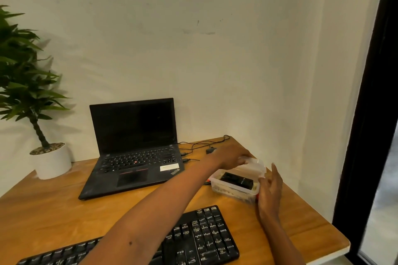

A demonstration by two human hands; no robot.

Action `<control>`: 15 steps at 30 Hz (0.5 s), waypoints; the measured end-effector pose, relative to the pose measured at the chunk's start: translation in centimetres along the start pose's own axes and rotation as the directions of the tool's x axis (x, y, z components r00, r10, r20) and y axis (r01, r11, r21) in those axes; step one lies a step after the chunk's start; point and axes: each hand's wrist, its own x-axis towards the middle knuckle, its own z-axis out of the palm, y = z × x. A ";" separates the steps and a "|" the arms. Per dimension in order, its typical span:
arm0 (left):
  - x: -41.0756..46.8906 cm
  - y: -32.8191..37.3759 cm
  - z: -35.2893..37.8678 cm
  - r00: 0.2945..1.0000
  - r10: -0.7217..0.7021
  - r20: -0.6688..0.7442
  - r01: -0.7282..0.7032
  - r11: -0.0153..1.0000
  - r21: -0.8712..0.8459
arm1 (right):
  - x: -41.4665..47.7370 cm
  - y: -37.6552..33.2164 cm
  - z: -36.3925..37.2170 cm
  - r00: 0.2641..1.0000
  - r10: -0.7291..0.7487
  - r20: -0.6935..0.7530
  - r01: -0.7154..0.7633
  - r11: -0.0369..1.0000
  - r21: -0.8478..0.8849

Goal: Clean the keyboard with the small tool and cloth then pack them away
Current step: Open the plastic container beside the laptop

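Observation:
A black keyboard lies along the desk's front edge, partly under my left forearm. At the right of the desk stands a clear plastic container with a black box-shaped item inside. My left hand reaches across and grips the container's clear lid, which is tilted up at the far side. My right hand rests against the container's near right corner, fingers apart. No cloth is clearly visible; pale material lines the container's bottom.
An open black laptop sits mid-desk with cables and a small black mouse-like object to its right. A potted plant in a white pot stands at the left. The wooden desk ends near the wall and a dark door frame.

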 end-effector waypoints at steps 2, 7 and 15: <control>0.2 0.4 0.6 0.998 0.047 -0.035 -0.042 0.992 0.122 | 0.0 0.1 0.2 0.999 -0.042 -0.031 0.041 0.998 -0.046; -0.2 1.6 1.5 0.971 0.156 -0.182 -0.116 0.970 0.213 | 0.3 0.0 -0.4 0.972 -0.158 -0.172 0.102 0.949 -0.297; -3.5 0.5 4.3 0.956 -0.064 -0.286 0.062 0.998 -0.017 | 3.9 -0.8 -4.4 0.946 -0.023 -0.325 -0.056 0.971 -0.232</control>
